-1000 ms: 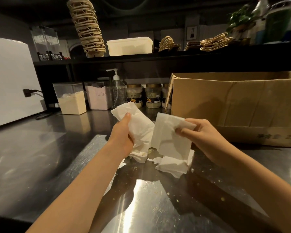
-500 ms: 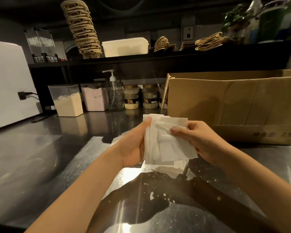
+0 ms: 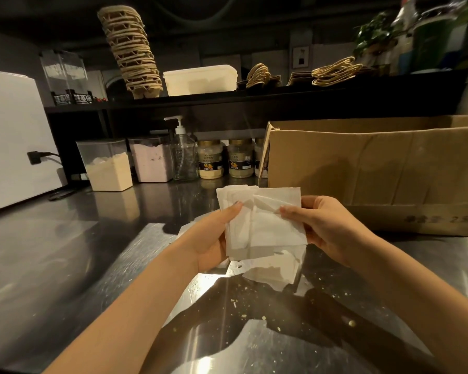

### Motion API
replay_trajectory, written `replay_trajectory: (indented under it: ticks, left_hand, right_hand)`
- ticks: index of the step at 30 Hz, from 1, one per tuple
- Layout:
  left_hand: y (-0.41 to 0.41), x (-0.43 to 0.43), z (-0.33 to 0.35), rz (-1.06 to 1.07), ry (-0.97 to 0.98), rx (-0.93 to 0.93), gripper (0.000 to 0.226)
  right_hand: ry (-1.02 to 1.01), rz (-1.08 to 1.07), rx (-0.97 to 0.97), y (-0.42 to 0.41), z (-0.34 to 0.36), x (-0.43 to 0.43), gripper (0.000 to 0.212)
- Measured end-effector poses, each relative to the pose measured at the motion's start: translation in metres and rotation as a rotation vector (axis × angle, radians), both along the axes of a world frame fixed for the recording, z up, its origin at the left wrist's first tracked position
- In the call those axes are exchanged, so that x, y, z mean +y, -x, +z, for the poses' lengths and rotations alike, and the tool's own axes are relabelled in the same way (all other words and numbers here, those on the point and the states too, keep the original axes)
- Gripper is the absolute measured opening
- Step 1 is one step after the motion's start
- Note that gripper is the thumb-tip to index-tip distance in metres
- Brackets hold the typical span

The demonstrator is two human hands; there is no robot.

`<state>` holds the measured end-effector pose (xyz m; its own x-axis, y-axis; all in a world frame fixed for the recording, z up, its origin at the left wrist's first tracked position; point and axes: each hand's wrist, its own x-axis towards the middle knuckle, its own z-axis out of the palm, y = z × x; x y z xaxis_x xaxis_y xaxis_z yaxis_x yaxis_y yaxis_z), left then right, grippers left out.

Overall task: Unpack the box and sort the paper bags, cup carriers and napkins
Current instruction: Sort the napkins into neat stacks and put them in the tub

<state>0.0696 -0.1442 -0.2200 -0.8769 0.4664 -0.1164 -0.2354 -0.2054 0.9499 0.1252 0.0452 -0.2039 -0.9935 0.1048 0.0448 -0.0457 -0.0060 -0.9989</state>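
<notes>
Stack of white paper napkins (image 3: 265, 225), raised above steel counter (image 3: 65, 260): left hand (image 3: 214, 238) and right hand (image 3: 327, 228) each pinching one side; brown cardboard box (image 3: 376, 171) just behind.

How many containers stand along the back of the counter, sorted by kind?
Clear powder tubs: 2
Pump bottle: 1
Gold-lidded jars: 3, the last partly hidden by the cardboard box
Total: 6
</notes>
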Motion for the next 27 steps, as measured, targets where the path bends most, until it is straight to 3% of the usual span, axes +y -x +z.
replay_trajectory:
  ticks: [7,16,22,27]
  left_hand:
    - [-0.007,0.003,0.0,-0.049,0.084,-0.027,0.028]
    - [-0.006,0.004,-0.003,-0.024,0.102,-0.034,0.019]
    - [-0.006,0.005,-0.002,-0.019,0.079,-0.056,0.032]
    - [-0.007,0.006,-0.002,-0.136,0.06,-0.057,0.057]
  right_hand:
    - [0.0,0.058,-0.02,0.0,-0.001,-0.003,0.025]
    - [0.029,0.117,-0.053,0.001,-0.006,-0.01,0.035]
    - [-0.046,0.06,-0.046,0.001,-0.006,-0.008,0.019]
    - [-0.099,0.001,0.038,-0.001,-0.011,-0.012,0.014]
